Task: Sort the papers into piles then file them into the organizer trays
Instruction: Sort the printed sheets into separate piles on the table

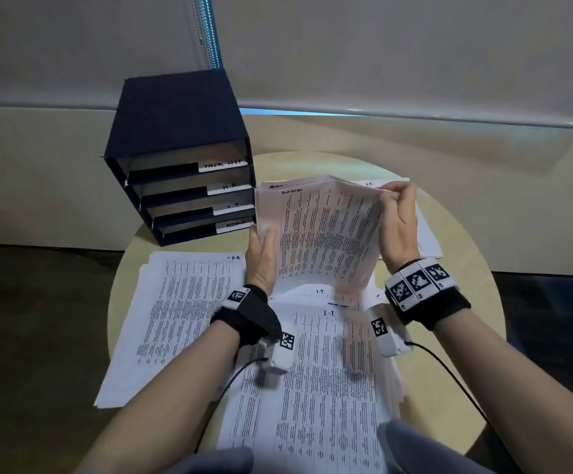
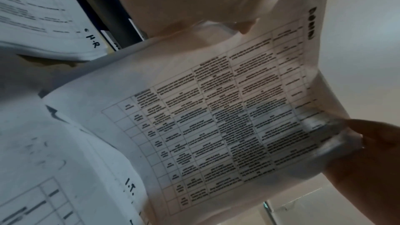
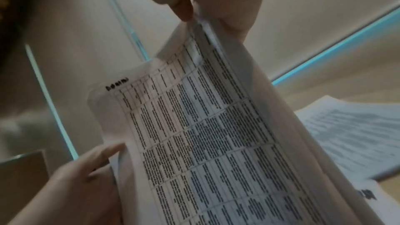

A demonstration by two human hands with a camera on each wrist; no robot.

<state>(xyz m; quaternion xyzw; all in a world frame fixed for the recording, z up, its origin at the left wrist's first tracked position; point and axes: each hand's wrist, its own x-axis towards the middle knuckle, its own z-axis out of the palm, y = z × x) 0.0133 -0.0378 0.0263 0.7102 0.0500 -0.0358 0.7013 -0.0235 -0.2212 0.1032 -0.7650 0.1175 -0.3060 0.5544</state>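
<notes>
A thick stack of printed sheets marked ADMIN (image 1: 319,234) stands on edge above the table, bowed between both hands. My left hand (image 1: 261,241) grips its left side, thumb on the front. My right hand (image 1: 394,196) pinches its top right corner. In the left wrist view the ADMIN stack (image 2: 227,126) fills the centre, with the right hand (image 2: 372,143) at its far edge. In the right wrist view the thumb (image 3: 184,9) presses on the ADMIN stack (image 3: 216,134) and the left hand (image 3: 90,168) holds its other side. The dark blue organizer (image 1: 179,131) has trays labelled TASK LIST, H.R., I.T. and ADMIN.
An H.R. pile (image 1: 175,319) lies on the left of the round wooden table (image 1: 466,265). An I.T. pile (image 1: 312,388) lies in front of me, under the held stack. Another pile (image 1: 428,234) lies behind my right hand. The organizer stands at the table's back left.
</notes>
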